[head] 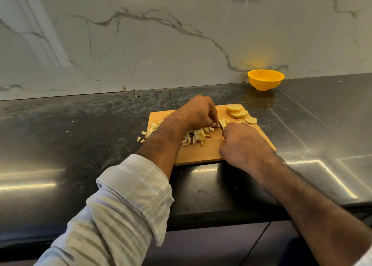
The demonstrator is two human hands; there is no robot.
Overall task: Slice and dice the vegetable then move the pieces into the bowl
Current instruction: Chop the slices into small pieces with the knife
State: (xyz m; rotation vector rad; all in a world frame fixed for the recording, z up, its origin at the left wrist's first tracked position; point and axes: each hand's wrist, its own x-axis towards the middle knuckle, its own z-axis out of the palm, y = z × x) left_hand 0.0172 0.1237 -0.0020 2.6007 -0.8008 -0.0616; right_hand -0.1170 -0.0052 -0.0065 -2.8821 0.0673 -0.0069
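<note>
Wooden cutting board [209, 151] carries the work: dicing is under way. The left hand [198, 110] pins a small bundle of vegetable strips [223, 122] with curled fingertips, while the right hand [241, 143] is clenched round a knife [221, 127] cutting across them. Diced pieces [196, 136] heap on the board, a few spilled onto the black counter [80, 125]. Round slices [238, 112] wait uncut, so more stripping and dicing likely come before anything goes to the yellow bowl [265, 82], well apart. No writing is legible.
</note>
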